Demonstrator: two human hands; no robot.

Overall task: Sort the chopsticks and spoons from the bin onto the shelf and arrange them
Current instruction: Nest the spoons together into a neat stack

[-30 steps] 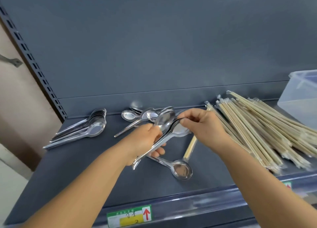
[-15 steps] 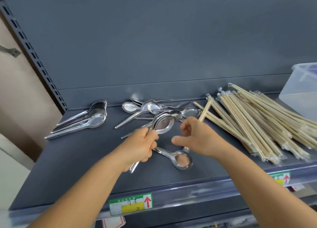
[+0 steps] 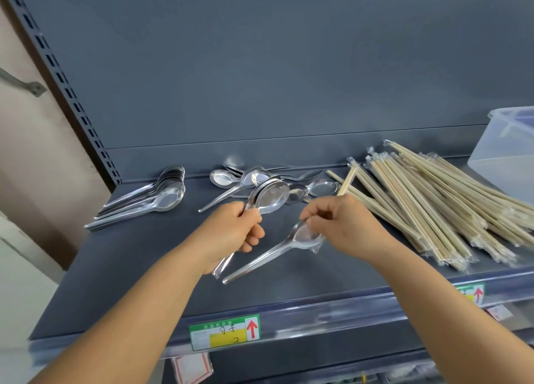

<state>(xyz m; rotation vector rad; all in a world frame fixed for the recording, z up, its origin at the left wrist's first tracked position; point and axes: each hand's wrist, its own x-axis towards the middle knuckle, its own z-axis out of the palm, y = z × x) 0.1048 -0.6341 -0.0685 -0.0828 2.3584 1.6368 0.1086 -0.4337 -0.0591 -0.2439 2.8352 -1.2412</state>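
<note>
fingers (image 3: 310,220) of the right hand (image 3: 341,224) pinch one spoon (image 3: 274,252) by its bowl, handle slanting down-left; left hand (image 3: 231,233) grips stacked spoons (image 3: 270,197), bowls up-right.

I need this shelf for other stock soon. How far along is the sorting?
Partway. Done: a nested spoon stack and the chopstick pile. In hand: the left hand grips stacked spoons; the right hand pinches another spoon. Left: loose spoons and stray chopsticks.
</note>
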